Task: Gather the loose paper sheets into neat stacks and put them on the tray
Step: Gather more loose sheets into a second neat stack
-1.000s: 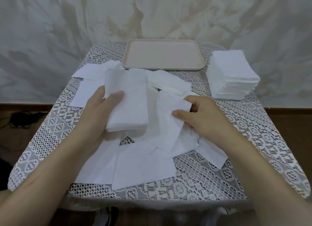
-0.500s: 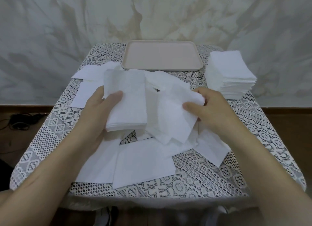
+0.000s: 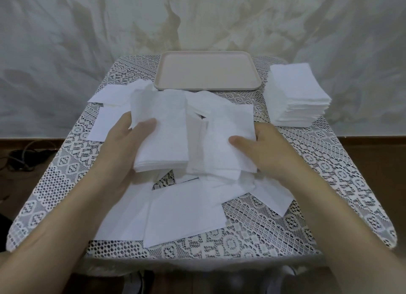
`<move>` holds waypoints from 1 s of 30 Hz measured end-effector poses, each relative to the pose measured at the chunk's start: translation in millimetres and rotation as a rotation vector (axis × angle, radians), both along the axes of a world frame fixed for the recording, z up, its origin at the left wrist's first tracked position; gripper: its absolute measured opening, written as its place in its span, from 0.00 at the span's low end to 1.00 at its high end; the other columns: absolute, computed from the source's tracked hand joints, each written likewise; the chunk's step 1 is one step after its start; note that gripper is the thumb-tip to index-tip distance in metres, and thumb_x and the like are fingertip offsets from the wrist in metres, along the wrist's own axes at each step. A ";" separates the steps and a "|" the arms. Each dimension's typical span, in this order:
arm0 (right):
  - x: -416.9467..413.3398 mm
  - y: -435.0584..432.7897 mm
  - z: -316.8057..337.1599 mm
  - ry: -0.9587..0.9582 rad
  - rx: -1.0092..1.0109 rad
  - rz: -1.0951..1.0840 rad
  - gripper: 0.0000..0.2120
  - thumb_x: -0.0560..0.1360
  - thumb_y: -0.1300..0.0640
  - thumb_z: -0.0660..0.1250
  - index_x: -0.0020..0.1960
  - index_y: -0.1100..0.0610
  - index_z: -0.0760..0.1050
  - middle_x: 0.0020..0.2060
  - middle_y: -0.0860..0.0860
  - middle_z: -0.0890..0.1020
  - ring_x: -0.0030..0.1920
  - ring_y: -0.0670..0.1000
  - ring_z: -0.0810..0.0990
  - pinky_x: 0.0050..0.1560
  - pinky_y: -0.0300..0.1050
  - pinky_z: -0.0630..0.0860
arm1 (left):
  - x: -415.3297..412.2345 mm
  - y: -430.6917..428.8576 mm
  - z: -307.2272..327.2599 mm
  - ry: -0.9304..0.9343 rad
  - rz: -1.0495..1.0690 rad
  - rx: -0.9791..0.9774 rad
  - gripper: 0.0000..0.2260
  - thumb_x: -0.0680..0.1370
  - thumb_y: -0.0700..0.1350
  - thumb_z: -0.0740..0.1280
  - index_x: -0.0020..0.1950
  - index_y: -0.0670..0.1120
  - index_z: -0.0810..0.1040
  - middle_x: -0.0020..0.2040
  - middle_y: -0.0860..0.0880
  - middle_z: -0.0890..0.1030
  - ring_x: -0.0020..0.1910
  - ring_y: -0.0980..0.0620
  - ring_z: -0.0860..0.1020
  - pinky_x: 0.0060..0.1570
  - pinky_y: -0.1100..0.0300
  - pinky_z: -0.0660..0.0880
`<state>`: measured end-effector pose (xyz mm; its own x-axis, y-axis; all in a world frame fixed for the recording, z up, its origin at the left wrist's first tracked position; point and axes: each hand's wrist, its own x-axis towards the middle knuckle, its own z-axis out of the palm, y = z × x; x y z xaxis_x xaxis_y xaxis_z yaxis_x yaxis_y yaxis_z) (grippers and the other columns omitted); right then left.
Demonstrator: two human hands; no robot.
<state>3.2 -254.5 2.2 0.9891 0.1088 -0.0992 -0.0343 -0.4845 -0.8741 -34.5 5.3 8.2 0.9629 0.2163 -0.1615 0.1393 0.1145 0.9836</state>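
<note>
Head view: taking the lace-covered table [image 3: 274,223] as a clock face, the pale pink tray [image 3: 206,71] lies at 12 o'clock with nothing on it. A tall stack [image 3: 296,96] of white paper sheets, its edges roughly squared, stands at 2 o'clock, well apart from the tray's right rim.

At the centre, the left hand [image 3: 123,148] grips a small stack [image 3: 162,135] of white sheets, thumb pressed on top and fingers underneath. The sheets look thin and soft, with their near edges lined up. Just beside it, toward 3 o'clock, the right hand [image 3: 261,148] pinches a single sheet [image 3: 228,135] by its right edge, thumb on top. This sheet is faintly creased and touches the small stack's right side.

Loose sheets [image 3: 182,212] lie overlapping and askew beneath both hands, spreading toward 6 o'clock. More sheets [image 3: 109,109] lie flat at 10 o'clock, one corner reaching the tray's left rim.

Dark cables [image 3: 19,159] lie on the floor off toward 9 o'clock.
</note>
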 end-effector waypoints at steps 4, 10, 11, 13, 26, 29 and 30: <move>6.6 -11.5 4.3 0.075 0.129 -0.097 0.04 0.79 0.59 0.70 0.52 0.57 0.83 0.47 0.51 0.88 0.49 0.55 0.87 0.51 0.63 0.84 | -1.4 -0.5 0.5 0.002 0.000 -0.005 0.11 0.83 0.48 0.68 0.66 0.51 0.80 0.60 0.43 0.86 0.60 0.39 0.84 0.57 0.37 0.81; 10.5 0.5 -1.7 -0.037 -0.157 -0.044 0.17 0.72 0.43 0.69 0.56 0.52 0.81 0.49 0.46 0.86 0.52 0.54 0.84 0.57 0.57 0.80 | -2.1 -1.2 0.0 -0.006 -0.006 0.003 0.09 0.83 0.48 0.68 0.63 0.51 0.81 0.58 0.44 0.86 0.53 0.43 0.85 0.54 0.40 0.80; 12.7 1.5 -2.4 -0.031 -0.206 -0.040 0.16 0.73 0.43 0.70 0.56 0.52 0.81 0.50 0.47 0.85 0.52 0.54 0.84 0.58 0.55 0.79 | -1.8 -1.1 -0.2 -0.002 -0.006 0.002 0.09 0.83 0.48 0.68 0.63 0.51 0.81 0.59 0.44 0.86 0.53 0.44 0.85 0.54 0.41 0.80; 16.9 1.5 -4.3 -0.020 -0.269 -0.034 0.13 0.77 0.45 0.71 0.56 0.53 0.81 0.50 0.49 0.85 0.52 0.56 0.83 0.57 0.52 0.79 | -1.7 -0.9 0.0 0.008 -0.008 -0.003 0.10 0.83 0.48 0.68 0.64 0.51 0.81 0.59 0.44 0.86 0.52 0.45 0.85 0.51 0.44 0.82; 13.2 8.4 -7.6 -0.067 -0.207 -0.011 0.12 0.75 0.48 0.74 0.50 0.56 0.81 0.45 0.52 0.86 0.48 0.57 0.84 0.54 0.57 0.80 | -2.7 -1.0 1.3 -0.002 -0.011 0.002 0.09 0.84 0.48 0.67 0.64 0.51 0.80 0.54 0.49 0.88 0.50 0.49 0.86 0.45 0.53 0.83; 14.4 7.8 -4.9 -0.049 -0.284 0.019 0.12 0.77 0.47 0.72 0.54 0.55 0.80 0.48 0.51 0.84 0.51 0.56 0.82 0.56 0.52 0.78 | -3.0 -0.5 1.2 -0.002 -0.014 0.004 0.10 0.84 0.48 0.67 0.64 0.51 0.81 0.56 0.47 0.87 0.52 0.47 0.86 0.51 0.48 0.82; 14.9 7.8 -4.2 -0.041 -0.322 0.032 0.12 0.78 0.47 0.71 0.54 0.55 0.79 0.48 0.52 0.84 0.51 0.57 0.81 0.55 0.51 0.78 | -3.3 -0.5 1.3 0.000 -0.014 0.004 0.10 0.84 0.48 0.67 0.64 0.51 0.81 0.57 0.46 0.87 0.53 0.46 0.86 0.52 0.46 0.82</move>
<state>18.1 -246.7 -2.0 0.9895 0.1098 -0.0941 0.0174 -0.7365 -0.6762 -37.8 4.7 9.5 0.9657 0.2036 -0.1611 0.1411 0.1090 0.9840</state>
